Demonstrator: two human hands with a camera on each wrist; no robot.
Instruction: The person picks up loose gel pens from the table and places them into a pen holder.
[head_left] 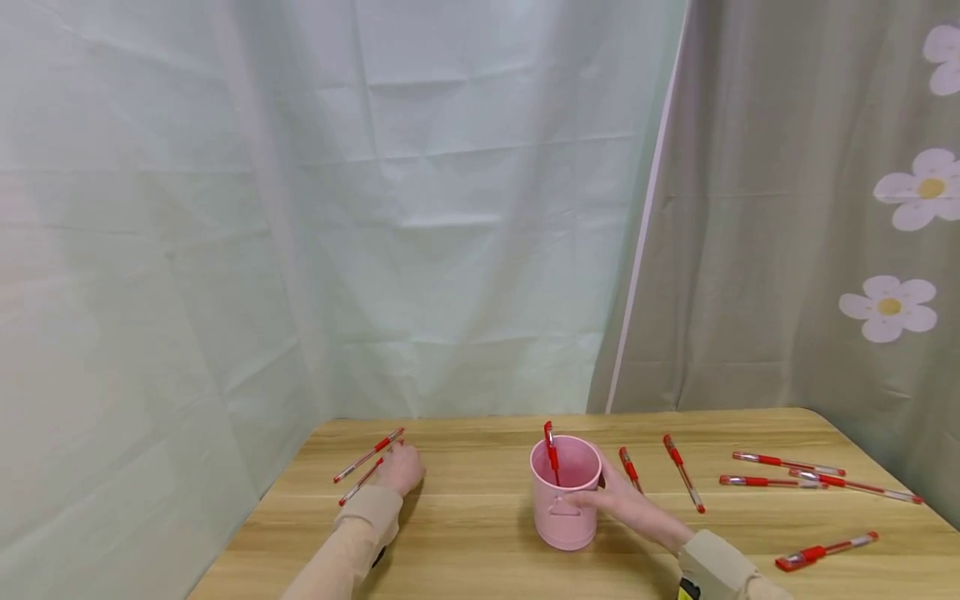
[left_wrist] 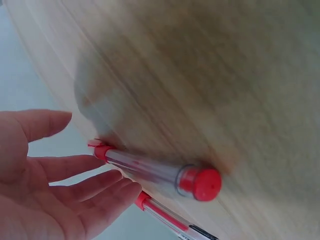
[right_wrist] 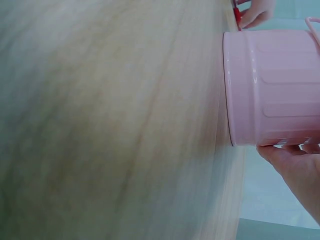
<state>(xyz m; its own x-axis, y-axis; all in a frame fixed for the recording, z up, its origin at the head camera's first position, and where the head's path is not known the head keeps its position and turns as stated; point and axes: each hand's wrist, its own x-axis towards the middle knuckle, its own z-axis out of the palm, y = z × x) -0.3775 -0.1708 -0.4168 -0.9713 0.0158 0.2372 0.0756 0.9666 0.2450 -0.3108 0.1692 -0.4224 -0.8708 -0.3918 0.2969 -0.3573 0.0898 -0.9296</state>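
Note:
My left hand point(head_left: 401, 469) is at the left of the table beside two red gel pens. In the left wrist view the thumb stands apart from the fingers point(left_wrist: 82, 192), which reach to the near pen point(left_wrist: 150, 170); whether they touch it I cannot tell. Just beyond lies the other pen point(left_wrist: 167, 215). With thumb in front and fingers behind, my right hand point(head_left: 622, 500) holds the side of a pink bucket point(head_left: 564, 525), upright on the table. One red pen point(head_left: 551, 446) leans inside, its upper end above the rim.
Several more red pens lie on the wooden table point(head_left: 465, 533) to the right: one point(head_left: 632, 468) close behind the right hand, one point(head_left: 684, 473) farther along, a crossing group point(head_left: 787, 462) and one point(head_left: 825, 551) near the front. Curtains point(head_left: 465, 250) hang behind and at the sides.

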